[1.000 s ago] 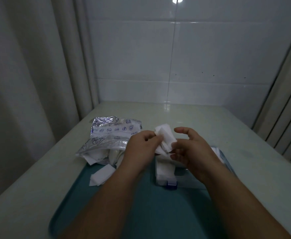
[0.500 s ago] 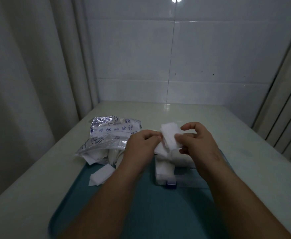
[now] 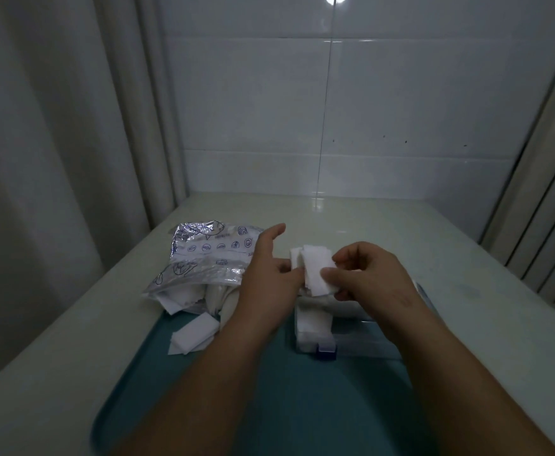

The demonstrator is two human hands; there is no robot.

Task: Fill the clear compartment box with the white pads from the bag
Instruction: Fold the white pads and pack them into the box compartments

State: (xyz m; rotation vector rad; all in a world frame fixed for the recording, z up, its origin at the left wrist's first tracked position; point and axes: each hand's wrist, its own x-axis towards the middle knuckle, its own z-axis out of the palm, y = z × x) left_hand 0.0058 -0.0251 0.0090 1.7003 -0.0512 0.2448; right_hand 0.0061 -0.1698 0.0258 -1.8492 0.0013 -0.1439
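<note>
Head view: a teal rectangular plastic tray (image 3: pixel 289 406) is seen; on it, a crinkled printed plastic bag (image 3: pixel 204 258) far-left, a clear compartment box (image 3: pixel 351 337) centre. Above the box, white pads (image 3: pixel 315 268) are pinched by the right hand (image 3: pixel 368 278) and the left hand (image 3: pixel 266 291), forefinger extended.

Two hands are showing above one teal tray (image 3: pixel 269 406): one left hand (image 3: pixel 266 284) and one right hand (image 3: pixel 368 281). One clear compartment box (image 3: pixel 351 340) is sitting on the tray, with one blue latch (image 3: pixel 326 352) showing at its near edge. One printed bag (image 3: pixel 210 258) is lying at the tray's far left corner. Two loose white pads (image 3: pixel 194 334) are lying on the tray near the bag. At least two pads (image 3: pixel 315 268) are being pinched between the hands; the exact count is unclear.
</note>
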